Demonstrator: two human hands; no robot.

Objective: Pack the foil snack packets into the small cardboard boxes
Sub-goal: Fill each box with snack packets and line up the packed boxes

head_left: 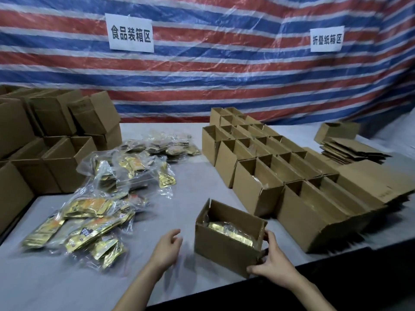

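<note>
Head view: foil snack packets (85,207), likely light and slippery, best pinched by a sealed edge; gold, glossy, heaped in clear bags (92,162) on the desk (190,189). Left hand (167,245) hovers, fingers apart, holding nothing. Small cardboard box (224,248), brown, open-topped, part-filled with gold packets, near desk edge; right hand (271,263) fingers clamped on its right corner.

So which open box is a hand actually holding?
The lone box at the table's near edge, apart from the rows; the right hand grips its end, gold packets inside.
</note>
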